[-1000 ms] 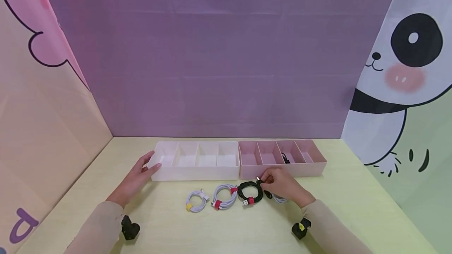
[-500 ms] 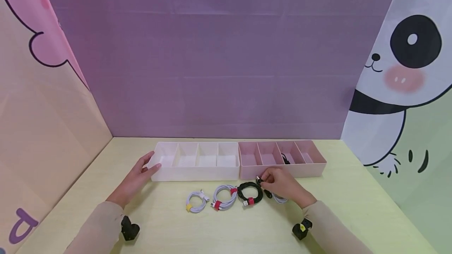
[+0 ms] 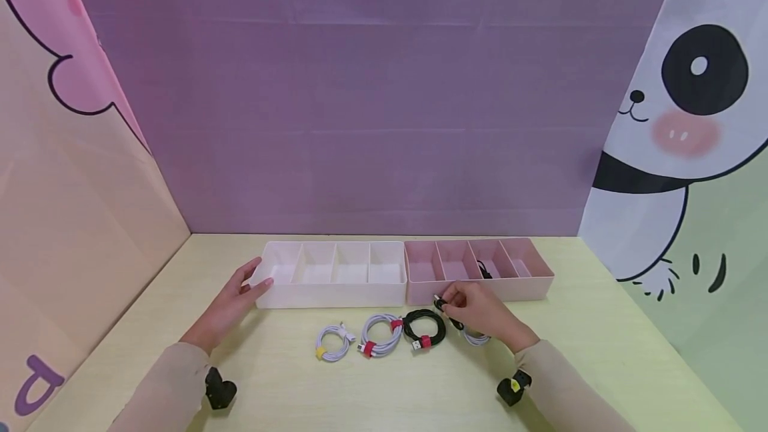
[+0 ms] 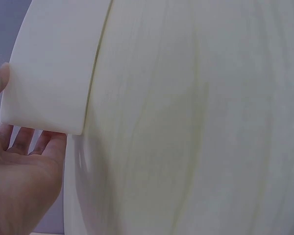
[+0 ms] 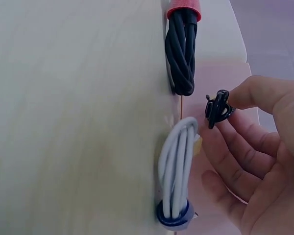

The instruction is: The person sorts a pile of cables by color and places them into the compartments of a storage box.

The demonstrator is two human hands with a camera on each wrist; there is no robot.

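Observation:
My left hand (image 3: pixel 231 302) grips the left end of a white divided box (image 3: pixel 333 295), thumb at the front rim and fingers along the end wall. Seen from the left wrist, the fingertips (image 4: pixel 44 142) pass behind the box's end. My right hand (image 3: pixel 483 312) pinches a small coiled black cable (image 5: pixel 218 108) between thumb and fingers, in front of the pink divided box (image 3: pixel 510 290). Below that hand a white cable coil (image 5: pixel 176 166) stands on the table, partly hidden in the head view. A black cable coil with a red tie (image 3: pixel 425 325) lies just left of it.
Two white cable coils lie further left, one with a yellow tie (image 3: pixel 327 355) and one with red ties (image 3: pixel 389 347). Another black cable (image 3: pixel 484 271) sits in the pink box's third compartment from the left. A purple backdrop (image 3: pixel 384 119) rises behind the table (image 3: pixel 360 399).
My right hand has risen slightly toward the pink box with the small black cable, uncovering a little more of the white coil. The left hand and both boxes have stayed in place.

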